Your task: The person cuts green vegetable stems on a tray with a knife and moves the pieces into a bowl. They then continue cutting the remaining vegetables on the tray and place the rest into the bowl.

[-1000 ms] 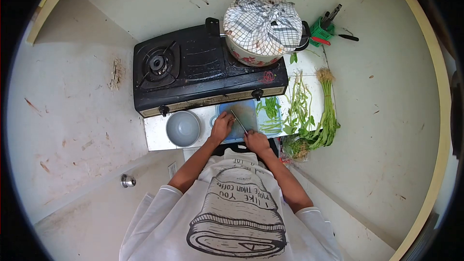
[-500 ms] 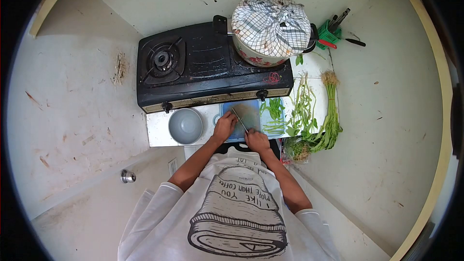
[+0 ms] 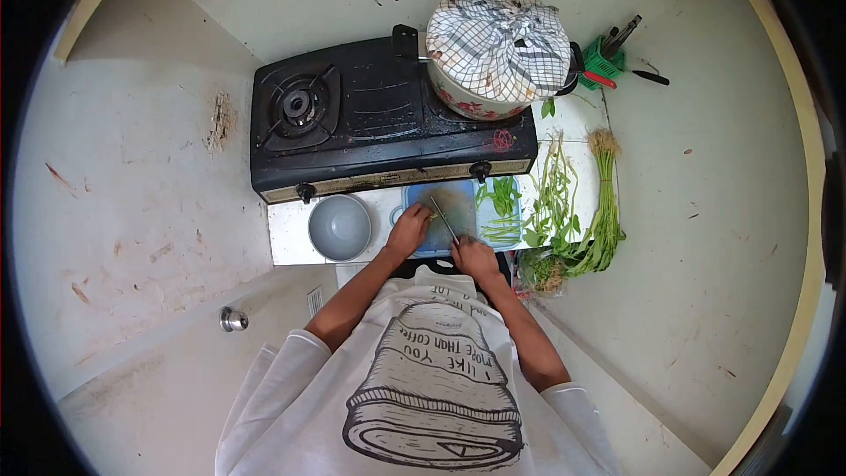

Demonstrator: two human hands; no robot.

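Observation:
My right hand is closed round the handle of a knife, whose thin blade slants up and left over the blue cutting board. Close to the left side of the blade, my left hand has its fingers pinched together. What they hold is too small to make out. Cut green leaves lie toward the board's right end, with short green stems just below them.
A grey bowl stands left of the board. Behind is a black gas stove bearing a cloth-covered pot. Loose leafy stalks and a rooted bunch of greens lie at right. A green basket holds utensils.
The knife and my right hand have shifted slightly to the right, opening a little more space between the blade and my left hand. The cut greens lie as before.

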